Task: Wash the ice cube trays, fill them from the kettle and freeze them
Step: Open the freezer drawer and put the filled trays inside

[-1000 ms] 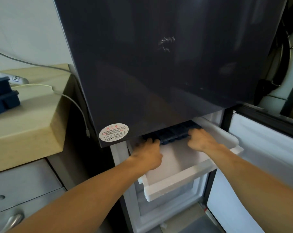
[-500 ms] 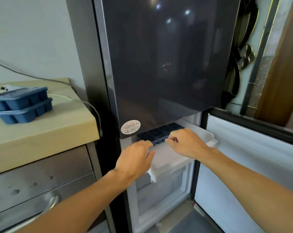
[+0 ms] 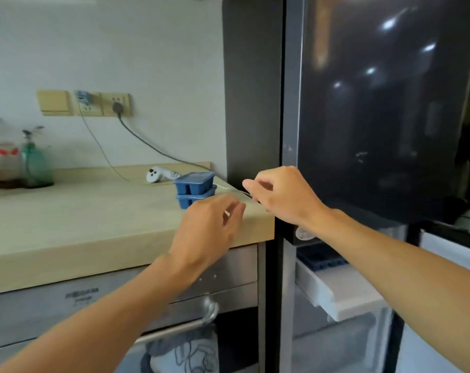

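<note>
Now we hold both hands in the air over the right end of the pale beige desk [image 3: 93,219], beside the tall dark glossy fridge [image 3: 376,117]. Our left hand [image 3: 209,227] hangs with its fingers loosely bent and grips nothing, just in front of the two blue plastic ice cube trays [image 3: 194,188], which are stacked one on the other on the desk near the fridge's side. Our right hand [image 3: 282,195] is a little higher, its fingers loosely curled and, as far as the blur lets us see, empty. Lower right, a third dark blue ice cube tray [image 3: 321,261] lies at the back of the pulled-out white freezer drawer [image 3: 344,294]. A white handheld controller [image 3: 158,175] lies behind the stack.
</note>
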Demonstrator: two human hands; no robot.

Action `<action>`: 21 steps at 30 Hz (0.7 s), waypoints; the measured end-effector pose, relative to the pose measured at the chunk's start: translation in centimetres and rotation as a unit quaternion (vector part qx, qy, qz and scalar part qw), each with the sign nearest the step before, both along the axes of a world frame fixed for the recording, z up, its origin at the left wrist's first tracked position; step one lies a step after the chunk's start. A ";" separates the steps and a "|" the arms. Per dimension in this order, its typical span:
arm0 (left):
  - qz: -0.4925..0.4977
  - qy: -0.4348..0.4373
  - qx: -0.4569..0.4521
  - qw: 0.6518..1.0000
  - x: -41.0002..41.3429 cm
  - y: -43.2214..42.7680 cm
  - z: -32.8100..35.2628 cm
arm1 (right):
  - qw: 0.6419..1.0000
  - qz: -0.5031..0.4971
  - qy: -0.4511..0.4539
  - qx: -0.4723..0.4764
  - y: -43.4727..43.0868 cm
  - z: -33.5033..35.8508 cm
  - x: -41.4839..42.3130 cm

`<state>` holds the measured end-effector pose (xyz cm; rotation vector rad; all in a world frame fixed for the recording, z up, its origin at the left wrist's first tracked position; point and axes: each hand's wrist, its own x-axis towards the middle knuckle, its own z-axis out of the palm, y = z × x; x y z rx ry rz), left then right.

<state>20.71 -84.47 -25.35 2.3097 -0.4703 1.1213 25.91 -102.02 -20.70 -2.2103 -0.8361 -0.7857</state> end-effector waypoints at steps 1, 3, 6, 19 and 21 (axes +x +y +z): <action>0.022 -0.015 -0.002 1.000 -0.3 1.4 0.6 | 1.000 0.002 0.009 -0.002 2.0 0.8 0.4; 0.076 -0.026 0.007 0.997 -0.9 4.1 1.5 | 1.000 -0.001 0.025 -0.017 5.9 2.2 1.3; 0.143 -0.014 0.004 0.990 -1.6 7.7 1.9 | 0.995 -0.043 0.026 -0.083 11.0 3.3 3.1; 0.208 0.055 0.045 0.975 -0.2 10.3 1.9 | 0.978 -0.136 0.065 -0.147 13.6 1.4 6.8; 0.209 0.078 0.056 0.973 0.9 9.4 2.5 | 0.985 -0.119 0.056 -0.112 11.9 1.4 6.3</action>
